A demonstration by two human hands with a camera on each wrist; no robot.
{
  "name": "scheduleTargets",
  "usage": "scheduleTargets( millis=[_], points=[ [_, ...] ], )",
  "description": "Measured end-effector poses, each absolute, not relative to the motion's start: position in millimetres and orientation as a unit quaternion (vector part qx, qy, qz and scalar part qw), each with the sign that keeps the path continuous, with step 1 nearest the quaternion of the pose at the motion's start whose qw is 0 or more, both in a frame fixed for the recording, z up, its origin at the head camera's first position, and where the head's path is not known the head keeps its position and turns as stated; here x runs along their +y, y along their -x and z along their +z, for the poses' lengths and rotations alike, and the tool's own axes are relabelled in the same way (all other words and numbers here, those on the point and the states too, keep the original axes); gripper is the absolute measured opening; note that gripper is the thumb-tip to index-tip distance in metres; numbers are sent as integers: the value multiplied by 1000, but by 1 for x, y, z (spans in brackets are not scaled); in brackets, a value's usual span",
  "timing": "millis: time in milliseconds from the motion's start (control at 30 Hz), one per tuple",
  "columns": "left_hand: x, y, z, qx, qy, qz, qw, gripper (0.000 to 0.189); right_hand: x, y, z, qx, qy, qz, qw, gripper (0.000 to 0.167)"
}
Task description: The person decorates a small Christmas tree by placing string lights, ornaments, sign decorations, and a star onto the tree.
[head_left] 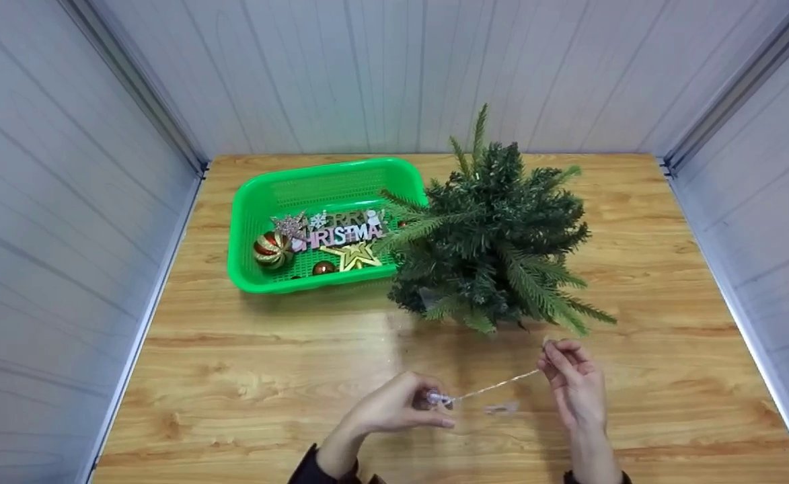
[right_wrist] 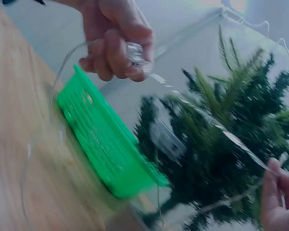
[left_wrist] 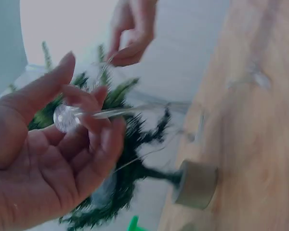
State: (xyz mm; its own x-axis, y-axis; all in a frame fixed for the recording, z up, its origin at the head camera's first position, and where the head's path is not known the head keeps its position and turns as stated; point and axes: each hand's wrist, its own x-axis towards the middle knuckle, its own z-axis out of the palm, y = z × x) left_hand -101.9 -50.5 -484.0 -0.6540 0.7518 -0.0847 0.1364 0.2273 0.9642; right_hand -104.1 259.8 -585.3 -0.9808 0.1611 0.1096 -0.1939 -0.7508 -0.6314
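Observation:
A clear wire light string (head_left: 498,385) runs taut between both hands. My left hand (head_left: 399,405) holds a clear round bulb (left_wrist: 66,118) and some gathered wire in its curled fingers. To the right, my right hand (head_left: 577,386) pinches the wire between thumb and fingertips, just in front of a small green Christmas tree (head_left: 488,249). The tree stands in a round grey-beige base (left_wrist: 196,184). A clear plastic box (right_wrist: 168,138) with a thin wire hangs against its branches. On the table below the string lies a small clear piece (head_left: 500,408).
A green basket (head_left: 236,235) stands at back left, partly behind the branches. Inside are a striped ball (head_left: 273,250), a gold star (head_left: 357,256), a glittery star (head_left: 290,225) and a Merry Christmas sign (head_left: 340,232). Pale panels (head_left: 300,74) enclose the wooden table (head_left: 266,376).

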Motion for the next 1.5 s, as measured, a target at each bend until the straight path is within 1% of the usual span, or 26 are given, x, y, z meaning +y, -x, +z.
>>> scheduleTargets(
  millis=[100, 167, 200, 267, 333, 400, 467, 533, 600, 667, 767, 800, 833, 900, 933, 1000, 1033, 1067, 1100, 1133, 1200, 1267, 1333, 1400, 1467, 1500],
  points=[
    [-69, 106, -485, 727, -285, 538, 317, 20, 238, 98, -533, -256, 29, 956, 143, 12],
    [-86, 106, -486, 734, -279, 532, 318, 16, 233, 95, -511, -217, 53, 960, 168, 11],
    [-96, 106, -485, 740, -274, 528, 314, 15, 230, 93, -499, -207, 81, 958, 181, 10],
    [-117, 106, -479, 749, -264, 527, 303, 17, 232, 91, -490, -186, 122, 956, 193, 14],
    [-138, 107, -470, 761, -255, 524, 284, 17, 238, 90, -489, -161, 162, 951, 207, 16],
    [-157, 107, -460, 779, -240, 520, 255, 18, 246, 90, -493, -143, 187, 945, 228, 16],
    [-173, 107, -449, 796, -233, 516, 214, 14, 255, 90, -500, -134, 199, 940, 243, 15],
    [-183, 106, -437, 806, -227, 517, 176, 10, 262, 91, -511, -140, 201, 939, 241, 15],
    [-186, 105, -426, 803, -229, 533, 140, 8, 271, 92, -530, -161, 201, 941, 219, 12],
    [-181, 105, -415, 793, -236, 552, 107, 7, 284, 95, -564, -200, 172, 945, 191, 11],
    [-162, 109, -403, 771, -266, 575, 59, 8, 299, 99, -614, -312, 138, 925, 164, 10],
    [-155, 110, -399, 766, -276, 579, 49, 8, 301, 98, -625, -372, 127, 906, 159, 9],
    [-147, 111, -396, 761, -282, 583, 44, 8, 298, 96, -625, -442, 131, 874, 156, 9],
    [-133, 113, -392, 752, -299, 586, 45, 9, 279, 89, -603, -618, 147, 757, 156, 8],
    [-127, 113, -390, 749, -303, 587, 52, 10, 267, 84, -588, -690, 141, 692, 159, 7],
    [-117, 113, -388, 746, -310, 586, 68, 13, 237, 74, -549, -794, 104, 569, 185, 9],
    [-112, 113, -387, 743, -313, 587, 75, 14, 219, 70, -529, -818, 79, 535, 197, 10],
    [-109, 113, -387, 739, -318, 588, 79, 14, 204, 67, -514, -825, 29, 523, 214, 12],
    [-105, 113, -387, 735, -321, 592, 84, 15, 190, 64, -501, -816, -29, 535, 219, 16],
    [-102, 114, -387, 728, -324, 598, 89, 15, 175, 63, -490, -799, -84, 556, 213, 21],
    [-96, 115, -389, 708, -335, 614, 95, 14, 149, 63, -469, -765, -173, 595, 174, 34],
    [-91, 115, -390, 687, -345, 632, 99, 14, 129, 66, -458, -732, -243, 627, 114, 48],
    [-87, 116, -392, 665, -351, 652, 98, 13, 116, 71, -453, -710, -275, 646, 53, 57],
    [-86, 116, -393, 642, -351, 675, 89, 12, 108, 78, -460, -688, -290, 665, 3, 57],
    [-86, 117, -392, 624, -341, 699, 72, 11, 105, 83, -469, -661, -280, 695, -35, 44],
    [-86, 118, -391, 617, -334, 711, 58, 10, 106, 85, -472, -652, -275, 705, -35, 36]
  ],
)
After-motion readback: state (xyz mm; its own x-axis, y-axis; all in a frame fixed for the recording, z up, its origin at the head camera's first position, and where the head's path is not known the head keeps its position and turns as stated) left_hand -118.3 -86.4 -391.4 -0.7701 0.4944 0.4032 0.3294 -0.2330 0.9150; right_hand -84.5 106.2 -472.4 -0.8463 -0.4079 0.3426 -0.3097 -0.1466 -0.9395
